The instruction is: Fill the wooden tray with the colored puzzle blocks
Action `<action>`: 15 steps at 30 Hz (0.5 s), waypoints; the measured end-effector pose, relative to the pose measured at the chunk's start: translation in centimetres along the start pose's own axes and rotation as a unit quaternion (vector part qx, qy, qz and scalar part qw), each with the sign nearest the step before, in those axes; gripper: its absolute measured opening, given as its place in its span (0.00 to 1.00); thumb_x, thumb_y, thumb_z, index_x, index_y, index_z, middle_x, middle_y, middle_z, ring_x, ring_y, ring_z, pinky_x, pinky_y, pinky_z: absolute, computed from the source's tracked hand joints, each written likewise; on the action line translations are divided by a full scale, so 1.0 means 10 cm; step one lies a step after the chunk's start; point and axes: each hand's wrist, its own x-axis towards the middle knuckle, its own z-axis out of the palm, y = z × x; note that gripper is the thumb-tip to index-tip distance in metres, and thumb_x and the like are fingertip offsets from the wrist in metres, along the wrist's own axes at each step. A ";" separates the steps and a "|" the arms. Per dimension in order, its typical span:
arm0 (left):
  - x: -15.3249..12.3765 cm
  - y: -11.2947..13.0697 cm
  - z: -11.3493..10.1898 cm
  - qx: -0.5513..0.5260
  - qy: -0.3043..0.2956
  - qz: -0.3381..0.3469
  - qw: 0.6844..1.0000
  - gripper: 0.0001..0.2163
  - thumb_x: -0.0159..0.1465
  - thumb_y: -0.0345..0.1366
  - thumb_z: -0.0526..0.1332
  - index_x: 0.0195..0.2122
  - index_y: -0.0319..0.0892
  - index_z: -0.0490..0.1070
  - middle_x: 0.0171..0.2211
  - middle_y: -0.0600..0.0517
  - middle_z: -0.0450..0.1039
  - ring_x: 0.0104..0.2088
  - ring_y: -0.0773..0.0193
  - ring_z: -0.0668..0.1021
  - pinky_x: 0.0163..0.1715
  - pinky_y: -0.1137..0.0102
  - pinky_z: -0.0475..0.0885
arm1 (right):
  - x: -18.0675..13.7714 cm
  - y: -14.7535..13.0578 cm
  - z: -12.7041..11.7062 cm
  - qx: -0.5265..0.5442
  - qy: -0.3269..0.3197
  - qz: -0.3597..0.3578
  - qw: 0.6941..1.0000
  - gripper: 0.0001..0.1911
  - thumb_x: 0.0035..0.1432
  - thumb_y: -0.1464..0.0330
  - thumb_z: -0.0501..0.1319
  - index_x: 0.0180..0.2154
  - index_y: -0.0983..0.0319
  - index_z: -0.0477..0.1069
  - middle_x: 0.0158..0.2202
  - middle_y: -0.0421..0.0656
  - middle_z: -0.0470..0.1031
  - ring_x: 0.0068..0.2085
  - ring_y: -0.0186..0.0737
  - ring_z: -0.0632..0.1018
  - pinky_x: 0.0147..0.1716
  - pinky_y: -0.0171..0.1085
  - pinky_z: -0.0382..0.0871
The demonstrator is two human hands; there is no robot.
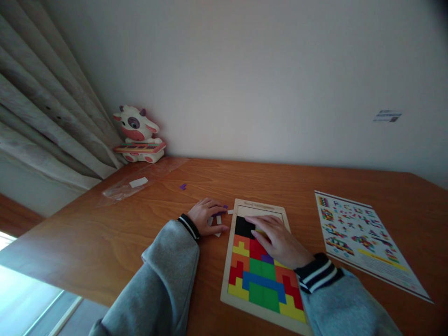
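A wooden puzzle board (229, 261) lies on the brown table, filled with coloured block pieces; a black piece (242, 227) sits near its top. My right hand (276, 238) rests flat on the board, fingers stretched over the pieces beside the black one. My left hand (207, 215) lies left of the board, fingers curled on a purple piece (220, 213) among a few white pieces (219, 220) on the table.
A printed pattern sheet (364, 238) lies to the right of the board. A clear plastic bag (129, 186) and a small purple piece (182, 186) lie toward the back left. A cow toy (138, 135) stands in the corner by the curtain (45, 112).
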 end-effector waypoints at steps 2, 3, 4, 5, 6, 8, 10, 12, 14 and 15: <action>0.01 0.01 0.01 0.002 -0.002 0.001 1.000 0.24 0.59 0.54 0.63 0.51 0.44 0.72 0.50 0.45 0.74 0.49 0.53 0.75 0.51 0.58 0.69 | 0.00 0.00 0.00 0.002 0.001 0.000 1.000 0.18 0.66 0.68 0.55 0.57 0.55 0.66 0.54 0.44 0.74 0.54 0.45 0.73 0.56 0.52 0.64; 0.01 0.02 0.01 0.002 -0.003 0.002 1.000 0.24 0.59 0.54 0.63 0.51 0.44 0.72 0.50 0.45 0.74 0.49 0.53 0.75 0.51 0.58 0.69 | 0.00 0.01 0.00 0.003 0.001 0.000 1.000 0.18 0.66 0.68 0.54 0.57 0.54 0.66 0.54 0.44 0.74 0.54 0.45 0.73 0.56 0.52 0.65; 0.01 0.02 0.01 0.002 -0.002 0.002 1.000 0.24 0.60 0.53 0.63 0.51 0.44 0.72 0.50 0.45 0.74 0.49 0.54 0.75 0.51 0.58 0.69 | 0.00 0.01 0.00 0.005 0.002 0.000 1.000 0.18 0.66 0.68 0.54 0.57 0.54 0.66 0.54 0.44 0.75 0.54 0.44 0.73 0.56 0.51 0.65; 0.01 0.02 0.00 0.002 -0.002 0.002 1.000 0.24 0.60 0.53 0.63 0.52 0.44 0.72 0.50 0.45 0.74 0.49 0.54 0.75 0.51 0.59 0.69 | 0.00 0.02 0.00 0.008 0.002 0.000 1.000 0.18 0.66 0.68 0.54 0.56 0.54 0.66 0.53 0.44 0.75 0.54 0.44 0.73 0.56 0.51 0.65; 0.01 0.01 0.00 0.002 -0.001 0.003 1.000 0.24 0.60 0.53 0.63 0.52 0.44 0.72 0.50 0.45 0.74 0.49 0.54 0.75 0.51 0.59 0.69 | 0.00 0.02 0.01 0.011 0.002 -0.002 1.000 0.18 0.66 0.68 0.54 0.57 0.54 0.66 0.54 0.44 0.75 0.54 0.44 0.73 0.56 0.51 0.65; 0.01 0.01 -0.03 0.002 -0.003 0.003 1.000 0.26 0.59 0.54 0.63 0.53 0.45 0.71 0.50 0.45 0.74 0.49 0.53 0.75 0.51 0.59 0.69 | -0.01 0.04 0.02 0.015 0.009 -0.005 1.000 0.18 0.66 0.68 0.54 0.57 0.54 0.65 0.54 0.44 0.74 0.55 0.45 0.73 0.56 0.51 0.65; -0.01 0.00 -0.06 0.000 -0.007 0.007 1.000 0.30 0.55 0.57 0.65 0.54 0.44 0.70 0.49 0.44 0.74 0.48 0.52 0.75 0.51 0.58 0.69 | -0.02 0.05 0.02 0.018 0.026 -0.006 0.999 0.20 0.66 0.68 0.55 0.58 0.54 0.64 0.55 0.45 0.73 0.56 0.45 0.73 0.56 0.51 0.66; -0.04 -0.01 -0.10 -0.004 -0.011 0.011 1.000 0.35 0.50 0.59 0.67 0.54 0.44 0.70 0.49 0.44 0.74 0.49 0.52 0.75 0.52 0.58 0.69 | -0.02 0.06 0.03 0.020 0.041 -0.003 0.999 0.20 0.66 0.67 0.55 0.59 0.54 0.63 0.55 0.45 0.73 0.55 0.45 0.73 0.56 0.51 0.67; -0.06 -0.03 -0.12 -0.006 -0.012 0.007 1.000 0.36 0.49 0.60 0.68 0.54 0.44 0.70 0.48 0.44 0.75 0.48 0.52 0.76 0.52 0.59 0.69 | -0.03 0.06 0.03 0.021 0.049 0.000 0.999 0.21 0.66 0.67 0.55 0.59 0.54 0.63 0.55 0.45 0.73 0.55 0.45 0.73 0.55 0.51 0.67; -0.07 -0.04 -0.12 -0.006 -0.011 0.001 1.000 0.34 0.50 0.59 0.67 0.53 0.44 0.71 0.47 0.45 0.76 0.48 0.52 0.76 0.51 0.59 0.69 | -0.03 0.06 0.03 0.021 0.051 0.000 0.998 0.20 0.65 0.67 0.55 0.59 0.54 0.63 0.54 0.45 0.74 0.55 0.45 0.74 0.55 0.51 0.68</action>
